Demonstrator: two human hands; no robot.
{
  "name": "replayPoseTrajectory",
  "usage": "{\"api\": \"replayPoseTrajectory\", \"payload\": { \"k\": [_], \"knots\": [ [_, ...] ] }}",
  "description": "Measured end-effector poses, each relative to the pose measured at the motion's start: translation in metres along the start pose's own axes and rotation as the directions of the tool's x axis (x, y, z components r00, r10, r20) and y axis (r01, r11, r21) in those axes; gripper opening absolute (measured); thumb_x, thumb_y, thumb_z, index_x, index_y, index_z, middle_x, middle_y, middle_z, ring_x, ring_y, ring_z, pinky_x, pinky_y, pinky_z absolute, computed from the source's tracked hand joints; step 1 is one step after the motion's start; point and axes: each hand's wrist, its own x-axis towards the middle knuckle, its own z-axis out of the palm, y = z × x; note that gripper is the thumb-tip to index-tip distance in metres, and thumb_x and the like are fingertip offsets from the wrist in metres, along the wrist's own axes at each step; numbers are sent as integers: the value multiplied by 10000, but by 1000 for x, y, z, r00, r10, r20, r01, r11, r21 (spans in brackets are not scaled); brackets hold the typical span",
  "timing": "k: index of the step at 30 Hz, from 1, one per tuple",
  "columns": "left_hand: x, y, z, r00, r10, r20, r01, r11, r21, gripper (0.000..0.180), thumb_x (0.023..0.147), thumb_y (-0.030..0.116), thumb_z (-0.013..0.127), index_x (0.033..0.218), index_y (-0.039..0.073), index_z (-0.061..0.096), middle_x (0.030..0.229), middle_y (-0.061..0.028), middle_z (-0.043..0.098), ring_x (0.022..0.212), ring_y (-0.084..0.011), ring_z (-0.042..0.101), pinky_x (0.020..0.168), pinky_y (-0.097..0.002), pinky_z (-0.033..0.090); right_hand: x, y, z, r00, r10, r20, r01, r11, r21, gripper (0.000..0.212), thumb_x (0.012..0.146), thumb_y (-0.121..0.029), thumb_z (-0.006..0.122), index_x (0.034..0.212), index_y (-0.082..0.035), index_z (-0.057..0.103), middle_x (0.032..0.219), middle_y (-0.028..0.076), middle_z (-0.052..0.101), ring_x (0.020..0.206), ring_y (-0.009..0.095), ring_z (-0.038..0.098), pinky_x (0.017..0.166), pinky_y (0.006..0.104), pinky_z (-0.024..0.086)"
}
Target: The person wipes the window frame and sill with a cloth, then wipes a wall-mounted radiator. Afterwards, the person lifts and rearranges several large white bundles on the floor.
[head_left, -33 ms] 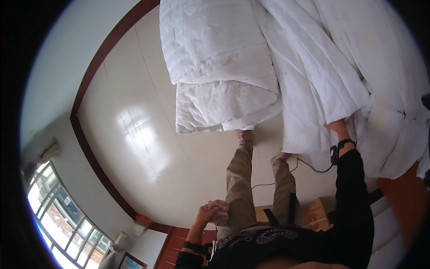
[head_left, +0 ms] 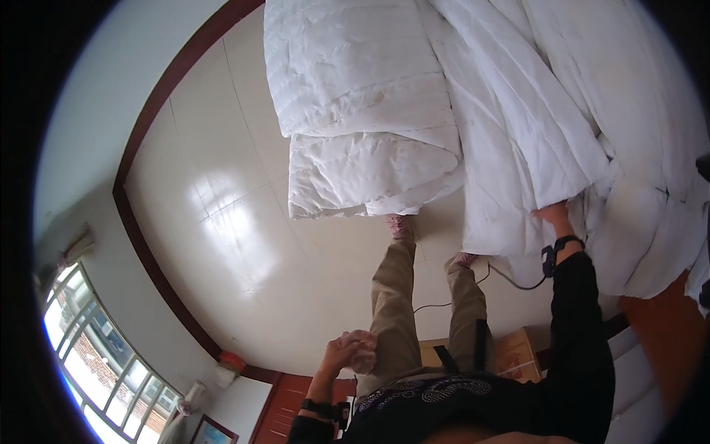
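A white quilt [head_left: 370, 100] hangs in thick folds in front of me, its stitching showing and faint stains on it. My right hand [head_left: 555, 214] reaches to the lower edge of one fold on the right; the cloth covers most of its fingers, so their grip is hidden. Down by my left thigh, my left hand [head_left: 342, 351] is closed around a crumpled translucent plastic wad [head_left: 362, 357], whose exact kind I cannot make out.
More white bedding [head_left: 643, 222] bulges on the right beside an orange-brown panel [head_left: 654, 322]. A dark cable [head_left: 518, 283] trails past my feet over the glossy tiles [head_left: 251, 222]. Near my legs sits a cardboard box [head_left: 518, 355]. A barred window [head_left: 111, 355] is at the left.
The view has shifted very slightly. Both hands and the quilt otherwise stay as they were.
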Motion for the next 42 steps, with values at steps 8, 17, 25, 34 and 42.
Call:
{"api": "replayPoseTrajectory", "payload": {
  "k": [8,17,25,34,42],
  "knots": [
    [20,-4,10,998,-55,-9,56,997,57,221,858,101,622,1035,-27,653,972,-72,673,885,-134,626,746,-269,512,-9,-36,37,965,128,229,-184,954,238,1089,585,-465,842,1421,-11,310,1465,216,329,1348,354,320,1115,421,264],
    [15,40,16,999,37,32,-32,989,-143,192,845,87,597,989,-25,658,935,-66,672,870,-126,616,756,-270,510,-17,-64,84,877,475,71,-480,865,146,1119,558,-517,836,1401,19,333,1418,220,399,1311,336,391,1046,431,354],
    [26,41,27,997,21,73,-13,993,-114,187,853,77,572,988,-14,663,954,-92,689,897,-158,642,783,-286,525,-28,-26,75,954,267,138,-262,514,817,701,664,-318,810,1217,30,556,1160,145,625,1089,267,575,919,361,454],
    [-20,78,-2,976,213,-38,-212,977,38,242,827,138,600,1008,-10,661,912,-89,694,859,-168,648,761,-297,516,-11,-79,-363,972,-101,-213,231,590,774,374,765,-201,694,1075,0,634,991,112,671,864,260,626,798,370,496],
    [-33,68,-13,953,282,-111,-303,889,-343,265,834,129,597,1028,-46,640,936,-91,678,874,-167,636,779,-292,514,-36,-568,-522,128,-700,-703,953,284,-109,243,792,-172,653,977,-15,666,900,118,683,755,268,633,751,397,508]
  ]
}}
